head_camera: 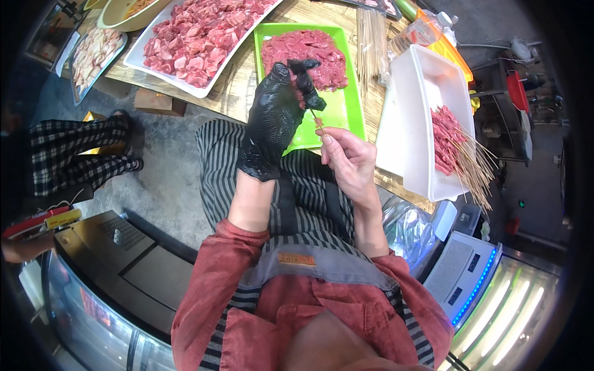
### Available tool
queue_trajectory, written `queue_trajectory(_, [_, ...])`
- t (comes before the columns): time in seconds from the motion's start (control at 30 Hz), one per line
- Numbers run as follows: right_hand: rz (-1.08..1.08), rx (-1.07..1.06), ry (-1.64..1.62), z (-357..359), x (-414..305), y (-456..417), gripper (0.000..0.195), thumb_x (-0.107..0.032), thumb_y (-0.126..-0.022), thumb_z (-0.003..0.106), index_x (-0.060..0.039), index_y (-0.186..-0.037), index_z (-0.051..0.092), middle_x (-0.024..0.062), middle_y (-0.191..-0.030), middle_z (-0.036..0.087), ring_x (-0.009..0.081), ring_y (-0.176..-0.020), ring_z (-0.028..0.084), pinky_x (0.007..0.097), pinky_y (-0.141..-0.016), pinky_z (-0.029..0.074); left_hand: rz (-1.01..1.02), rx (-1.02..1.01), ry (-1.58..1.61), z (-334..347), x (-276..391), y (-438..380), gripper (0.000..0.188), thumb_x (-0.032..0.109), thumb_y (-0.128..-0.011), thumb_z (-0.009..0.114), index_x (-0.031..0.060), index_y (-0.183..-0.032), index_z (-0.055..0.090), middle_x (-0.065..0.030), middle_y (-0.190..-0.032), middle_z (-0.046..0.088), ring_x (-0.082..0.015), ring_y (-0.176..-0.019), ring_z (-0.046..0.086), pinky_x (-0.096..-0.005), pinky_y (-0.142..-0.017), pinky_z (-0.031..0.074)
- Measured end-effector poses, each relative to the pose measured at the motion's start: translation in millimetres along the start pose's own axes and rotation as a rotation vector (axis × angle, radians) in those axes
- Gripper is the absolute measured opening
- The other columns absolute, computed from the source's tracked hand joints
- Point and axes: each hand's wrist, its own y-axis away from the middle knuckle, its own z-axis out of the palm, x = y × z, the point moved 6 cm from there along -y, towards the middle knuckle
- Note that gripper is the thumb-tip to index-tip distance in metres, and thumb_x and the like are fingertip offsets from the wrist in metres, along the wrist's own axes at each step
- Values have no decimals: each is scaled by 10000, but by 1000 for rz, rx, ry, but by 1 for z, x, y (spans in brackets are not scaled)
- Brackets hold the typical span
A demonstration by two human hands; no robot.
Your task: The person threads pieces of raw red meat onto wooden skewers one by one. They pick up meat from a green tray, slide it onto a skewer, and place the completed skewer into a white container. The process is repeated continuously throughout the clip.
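Note:
My left hand (280, 109), in a black glove, grips a piece of raw meat (297, 92) between thumb and fingers above a green tray. Bare, my right hand (350, 155) pinches a thin wooden skewer (317, 118) whose upper end runs into the meat at the gloved fingers. A small bit of meat sits on the skewer between the two hands. Sliced raw meat (320, 51) fills the far part of the green tray (343, 111). The skewer's tip is hidden by the glove.
A white tray (209, 88) of cubed meat lies left of the green one. Loose skewers (370, 46) lie to its right, beside a white bin (413, 120) holding skewered meat (445, 134). A plastic bottle (424, 30) is behind. Another person's legs (79, 153) are at left.

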Motion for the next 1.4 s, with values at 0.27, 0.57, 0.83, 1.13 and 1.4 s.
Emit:
queue_trajectory(0.27, [-26,29,33,14,13,-6,161,-59,-908,540,63,-980,616,22,-643,551,54,-535,466,190,-473,348,17,276,85,-13,-8,0,262,299,-953,437,67,-856,511,37,-597,324,-85,-522,302,-231,-510,268])
queue_trajectory(0.57, [-59,42,126,21,11,-16,149,-40,-902,541,71,-972,610,23,-662,555,70,-574,512,202,-516,401,21,445,30,-23,-8,1,252,278,-948,448,77,-807,503,33,-580,312,-87,-515,293,-237,-505,267])
queue_trajectory(0.83, [-29,60,142,9,16,-22,145,-40,-901,541,66,-957,621,18,-654,557,63,-566,502,197,-510,394,72,-73,-174,-21,-21,-5,250,232,-954,421,14,-1020,525,-61,-809,535,-159,-730,517,-288,-709,440])
queue_trajectory(1.13, [41,1,-4,-15,24,-15,156,-30,-889,544,70,-990,607,24,-627,560,66,-559,522,204,-491,404,69,-61,-1004,-54,7,-4,480,181,-957,364,-50,-1367,272,-198,-1378,375,-273,-1245,421,-383,-1031,356])
queue_trajectory(1.4, [13,-116,108,-19,18,-15,178,-37,-893,554,84,-1013,606,22,-648,565,69,-558,510,199,-498,414,77,89,-571,-53,27,-9,223,132,-880,521,-33,-1002,606,-134,-889,638,-236,-812,611,-319,-768,479])
